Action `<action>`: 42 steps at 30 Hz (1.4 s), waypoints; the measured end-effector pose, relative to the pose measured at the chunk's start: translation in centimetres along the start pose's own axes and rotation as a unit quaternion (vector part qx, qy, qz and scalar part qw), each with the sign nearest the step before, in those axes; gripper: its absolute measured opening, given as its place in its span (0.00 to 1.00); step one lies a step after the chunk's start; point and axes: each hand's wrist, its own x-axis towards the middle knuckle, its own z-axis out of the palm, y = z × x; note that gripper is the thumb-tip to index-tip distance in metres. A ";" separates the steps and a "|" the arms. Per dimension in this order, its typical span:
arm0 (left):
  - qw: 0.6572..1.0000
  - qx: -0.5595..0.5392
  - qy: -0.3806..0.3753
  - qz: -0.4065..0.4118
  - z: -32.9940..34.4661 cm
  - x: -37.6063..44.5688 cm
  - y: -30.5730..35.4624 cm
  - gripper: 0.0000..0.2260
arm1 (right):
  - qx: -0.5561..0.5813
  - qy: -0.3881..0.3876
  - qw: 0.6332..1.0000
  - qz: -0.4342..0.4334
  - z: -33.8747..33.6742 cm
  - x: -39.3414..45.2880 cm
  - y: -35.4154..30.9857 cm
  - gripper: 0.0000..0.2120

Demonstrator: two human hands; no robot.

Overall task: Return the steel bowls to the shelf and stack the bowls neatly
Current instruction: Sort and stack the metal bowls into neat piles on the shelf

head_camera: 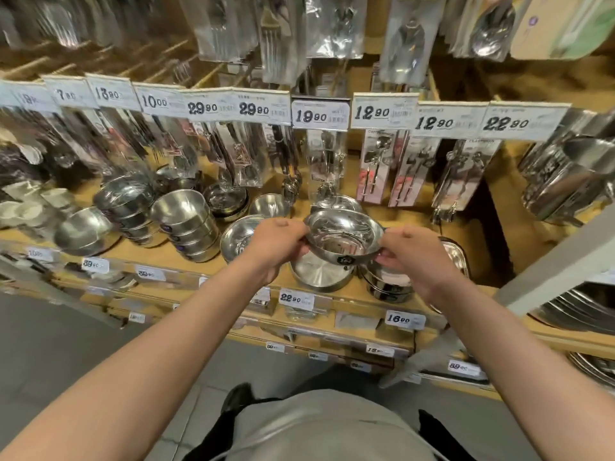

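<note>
Both hands hold one steel bowl by its rim, above the shelf's front edge: left hand fingers curled round the left side, right hand pinching the right side, directly over a wider bowl standing on the shelf
</note>
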 end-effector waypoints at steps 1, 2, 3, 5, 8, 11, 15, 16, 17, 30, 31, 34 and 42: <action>1.000 0.006 0.009 0.004 -0.9 0.1 -0.1 0.07 | 0.000 -0.008 1.000 0.000 1.0 0.3 -0.2 0.09; 1.000 0.013 0.019 0.010 -1.8 0.2 -0.3 0.05 | 0.001 -0.010 1.000 -0.002 2.0 0.6 -0.4 0.06; 0.999 0.023 0.033 0.021 -2.9 0.6 -0.5 0.05 | 0.002 -0.012 1.000 -0.008 3.1 1.0 -0.5 0.04; 0.996 0.037 0.063 0.049 -5.3 1.8 -1.1 0.07 | 0.010 -0.025 0.999 -0.029 6.0 2.3 -0.5 0.04; 0.991 0.031 0.105 0.075 -8.6 4.0 -2.5 0.09 | 0.019 -0.019 0.998 -0.049 10.7 4.4 -0.2 0.10; 0.987 0.036 0.138 0.075 -11.5 6.3 -4.3 0.06 | 0.019 -0.021 0.999 -0.046 15.1 6.4 0.9 0.08; 0.982 0.029 0.168 0.077 -14.4 8.7 -6.4 0.08 | 0.017 -0.015 0.999 -0.042 19.2 7.8 1.7 0.17; 0.980 0.029 0.178 0.081 -14.9 9.3 -6.6 0.09 | 0.019 -0.015 0.999 -0.039 19.9 8.0 1.7 0.18; 0.978 0.034 0.188 0.085 -15.3 9.8 -6.9 0.09 | 0.019 -0.013 0.999 -0.037 20.4 8.1 1.7 0.18; 0.969 0.103 0.147 0.172 -16.4 12.0 -10.3 0.07 | -0.151 0.052 0.984 -0.076 22.3 7.8 2.7 0.09; 0.969 0.101 0.143 0.174 -16.5 12.1 -10.3 0.07 | -0.153 0.054 0.984 -0.075 22.4 7.7 2.8 0.09; 0.968 0.102 0.141 0.180 -16.6 12.2 -10.2 0.11 | -0.148 0.064 0.984 -0.070 22.7 7.5 2.8 0.07; 0.966 0.122 0.147 0.175 -16.5 12.3 -10.0 0.13 | -0.174 0.083 0.980 -0.049 22.8 6.8 2.6 0.14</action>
